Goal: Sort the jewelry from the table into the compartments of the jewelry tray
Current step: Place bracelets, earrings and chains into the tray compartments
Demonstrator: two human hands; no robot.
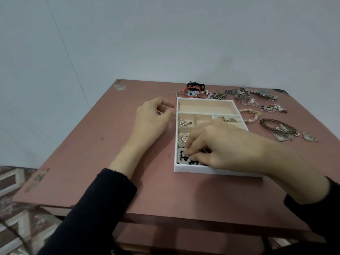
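Observation:
The white jewelry tray (191, 169) with beige compartments lies on the pink table. My right hand (226, 144) reaches over its near part, and its fingertips pinch a white pearl strand (181, 157) lying in the near-left compartment over something black. My left hand (150, 119) rests on the table just left of the tray, fingers loosely curled, holding nothing. Small pearl pieces (184, 123) and silver pieces (183, 138) lie in the left compartments. The long far compartment (206, 107) holds nothing. My right hand hides the tray's near-right part.
Loose jewelry lies behind and right of the tray: red and black bracelets (193, 88), a silver watch (261, 93), a pink bead bracelet (251, 115), a dark chain with silver pendants (281, 128). The wall stands close behind the table (110, 153). Patterned floor shows at left.

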